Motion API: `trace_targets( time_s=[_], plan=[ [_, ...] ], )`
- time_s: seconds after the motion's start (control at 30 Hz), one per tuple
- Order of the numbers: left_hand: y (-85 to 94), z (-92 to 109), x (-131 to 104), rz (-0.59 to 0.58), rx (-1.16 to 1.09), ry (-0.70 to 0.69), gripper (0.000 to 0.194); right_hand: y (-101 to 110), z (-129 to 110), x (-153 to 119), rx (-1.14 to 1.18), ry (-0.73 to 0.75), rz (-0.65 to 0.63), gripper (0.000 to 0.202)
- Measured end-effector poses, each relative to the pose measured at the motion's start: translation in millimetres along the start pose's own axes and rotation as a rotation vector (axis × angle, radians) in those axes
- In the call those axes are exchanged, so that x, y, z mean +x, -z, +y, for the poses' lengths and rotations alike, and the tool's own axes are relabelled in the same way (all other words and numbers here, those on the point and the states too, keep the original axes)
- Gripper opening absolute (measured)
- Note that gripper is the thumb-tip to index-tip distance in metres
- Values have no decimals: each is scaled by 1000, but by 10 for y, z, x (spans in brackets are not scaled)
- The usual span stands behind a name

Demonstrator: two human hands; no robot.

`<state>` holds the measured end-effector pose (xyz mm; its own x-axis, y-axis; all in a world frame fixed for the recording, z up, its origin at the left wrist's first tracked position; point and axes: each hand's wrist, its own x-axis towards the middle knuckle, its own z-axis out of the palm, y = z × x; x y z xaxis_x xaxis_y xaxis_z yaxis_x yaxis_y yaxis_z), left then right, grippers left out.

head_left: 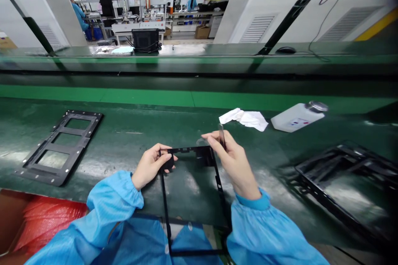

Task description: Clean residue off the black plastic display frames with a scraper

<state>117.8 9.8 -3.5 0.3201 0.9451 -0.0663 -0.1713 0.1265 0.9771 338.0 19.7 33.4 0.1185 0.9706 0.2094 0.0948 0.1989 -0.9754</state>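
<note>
My left hand (154,161) is closed on the upper left corner of a thin black rectangular frame (164,203), thumb on top and fingers behind. The frame tilts down over the table's near edge toward my body. Above its upper right corner is my right hand (231,155), closed round slim metal tweezers (222,136), whose upper end sticks up between the fingers. Their tips are hidden by the hand. A small clear, curled strip (202,142) shows by my right fingertips; I cannot tell whether they hold it.
On the green table (130,120) lie a black fixture plate (76,147) with three windows at left, crumpled white tissue (244,119), a white bottle (295,118) and stacked black frames (326,190) at right. A box with red wrap (49,219) is lower left.
</note>
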Motion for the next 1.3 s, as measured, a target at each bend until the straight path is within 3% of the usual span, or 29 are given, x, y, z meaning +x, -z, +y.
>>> trace_targets(
  time_s=[0.1,0.23,0.4,0.57,0.93,1.3],
  plan=[
    [-9,15,-4,18,40,0,42,193,66,48,-312,30,-53,28],
    [14,15,8,69,222,-73,36,225,189,20,-237,-107,-157,34],
    [49,35,26,230,824,-435,16,145,185,-52,-141,-167,-85,34],
    [26,63,45,231,1199,-660,20,128,181,-72,-100,-190,-48,35],
    [75,-1,73,304,1134,-713,21,19,322,-128,82,-236,30,35],
    [100,3,119,366,1052,-714,21,12,408,-145,101,-229,43,32]
  ],
)
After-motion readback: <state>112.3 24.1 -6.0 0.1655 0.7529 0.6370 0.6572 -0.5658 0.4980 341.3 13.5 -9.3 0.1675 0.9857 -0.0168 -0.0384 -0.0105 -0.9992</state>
